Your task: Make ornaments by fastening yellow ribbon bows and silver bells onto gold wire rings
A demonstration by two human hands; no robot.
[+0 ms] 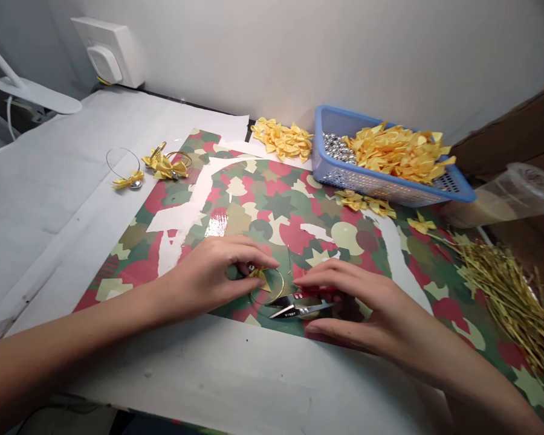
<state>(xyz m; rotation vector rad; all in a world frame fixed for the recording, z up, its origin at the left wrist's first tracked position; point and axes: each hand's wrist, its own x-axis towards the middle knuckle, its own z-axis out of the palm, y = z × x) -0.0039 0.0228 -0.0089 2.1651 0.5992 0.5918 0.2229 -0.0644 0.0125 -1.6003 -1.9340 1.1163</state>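
My left hand (229, 266) pinches a thin metal ring (281, 281) with a yellow ribbon bow (259, 277) and a small silver bell at its top; the fingertips partly cover the bow and bell. On the right, my right hand (358, 296) curls around a pair of thread snips (299, 307). Their metal blades point left, apart at the tips, close under the ring. Fingers hide most of the handle. Finished-looking rings with bows and bells (167, 164) lie at the back left, and a single one (129, 179) rests beside them.
Patterned red-green paper (281, 205), torn in places, covers the table. A blue basket (392, 193) holds yellow bows and silver bells. Loose bows (283, 140) are heaped beside it. Gold wire-like strands (508, 290) lie at right near a clear plastic cup (517, 193). A white lamp base (38, 95) stands far left.
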